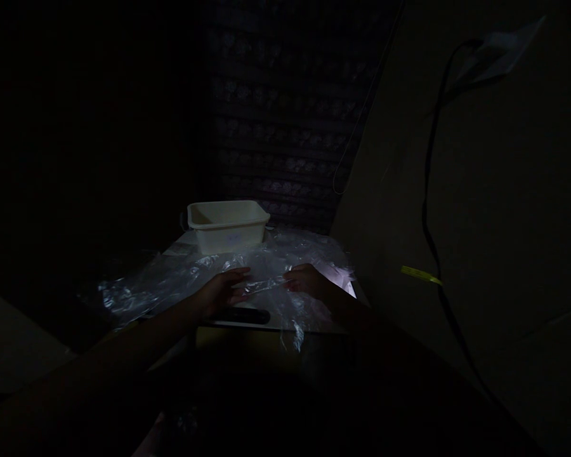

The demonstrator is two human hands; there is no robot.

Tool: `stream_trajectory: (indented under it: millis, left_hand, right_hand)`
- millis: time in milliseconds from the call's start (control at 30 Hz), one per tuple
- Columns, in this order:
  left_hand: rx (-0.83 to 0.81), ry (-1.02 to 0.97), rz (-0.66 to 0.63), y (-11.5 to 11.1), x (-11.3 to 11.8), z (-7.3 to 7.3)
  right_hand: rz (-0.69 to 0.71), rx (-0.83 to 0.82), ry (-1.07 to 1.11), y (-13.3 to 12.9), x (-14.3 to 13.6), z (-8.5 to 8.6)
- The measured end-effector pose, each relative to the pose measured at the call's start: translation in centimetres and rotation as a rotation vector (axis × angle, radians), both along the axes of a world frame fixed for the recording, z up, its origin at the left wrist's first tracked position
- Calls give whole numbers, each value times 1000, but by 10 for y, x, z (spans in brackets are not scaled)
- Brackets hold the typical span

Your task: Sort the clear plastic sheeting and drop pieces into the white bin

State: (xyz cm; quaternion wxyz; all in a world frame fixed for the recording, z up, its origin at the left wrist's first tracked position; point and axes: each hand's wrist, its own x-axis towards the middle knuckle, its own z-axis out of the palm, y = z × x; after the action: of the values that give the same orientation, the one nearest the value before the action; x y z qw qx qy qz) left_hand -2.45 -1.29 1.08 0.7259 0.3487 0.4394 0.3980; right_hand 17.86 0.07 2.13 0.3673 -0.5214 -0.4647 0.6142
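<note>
Centre frame: my left hand (pixel 223 291) and right hand (pixel 307 279) each pinch an end of a thin clear plastic strip (pixel 261 285) held between them | crumpled plastic sheeting (pixel 171 282) covers the table (pixel 247 324) | cream tub (pixel 227 223) behind | dark object (pixel 247 315) under left hand unidentifiable | surroundings lost in darkness

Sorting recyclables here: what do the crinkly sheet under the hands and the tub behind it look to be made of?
The sheet looks like thin clear plastic film: see-through, wrinkled, with bright glints. Both the left hand and right hand rest on it. The tub looks like cream, matte moulded plastic with a rolled rim, though the dim light leaves this uncertain.
</note>
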Motion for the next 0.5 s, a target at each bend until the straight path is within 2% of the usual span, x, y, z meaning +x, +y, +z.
stream_trajectory:
  millis: [100, 233, 333, 500]
  left_hand:
    - [-8, 14, 40, 1, 2, -1]
    - [-1, -72, 59, -1, 7, -4]
    - [24, -146, 67, -3, 10, -6]
    - [33, -168, 29, -9, 13, -6]
  right_hand:
    - [9, -20, 85, -4, 3, 5]
    - [-168, -36, 273, -9, -4, 10]
    - [-271, -58, 359, -8, -13, 6]
    - [-323, -172, 457, -5, -24, -5]
